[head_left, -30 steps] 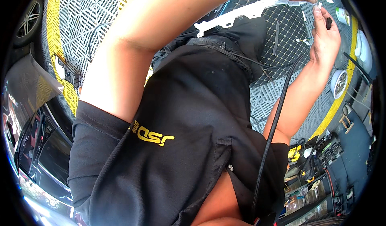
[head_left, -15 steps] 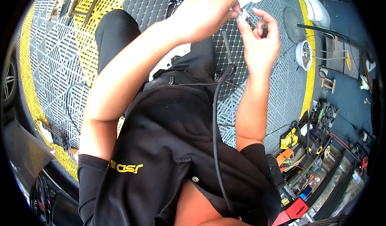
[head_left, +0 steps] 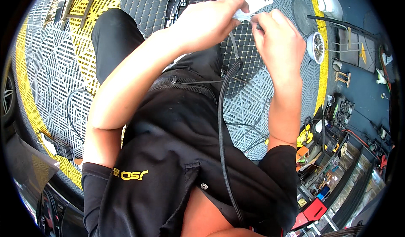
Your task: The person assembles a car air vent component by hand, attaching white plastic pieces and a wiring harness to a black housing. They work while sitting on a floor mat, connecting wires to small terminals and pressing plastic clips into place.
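Observation:
My left hand (head_left: 213,21) grips a white plastic piece (head_left: 258,1) with a flat tab and holes, held out in front of me. Fingers bent and drawn together, my right hand (head_left: 280,39) is close against the near right edge of that piece. A small dark thing (head_left: 258,26) shows between its thumb and fingers, too little of it visible to name. Below the hands, a thin grey strip (head_left: 233,45) lies over the black quilted mat (head_left: 247,62). A black cord (head_left: 221,131) runs down over my black shirt.
A black plastic trim part (head_left: 179,3) lies on the mat at the far side. To the right stand a white bowl (head_left: 315,48) of small bits and a white sack (head_left: 327,3). A small wooden stool (head_left: 82,5) is at the far left; tools crowd the lower right.
My right hand has turned and closed, its fingers now bent toward the white piece, where they were spread before. The white piece shows more of its flat side. The view has shifted slightly.

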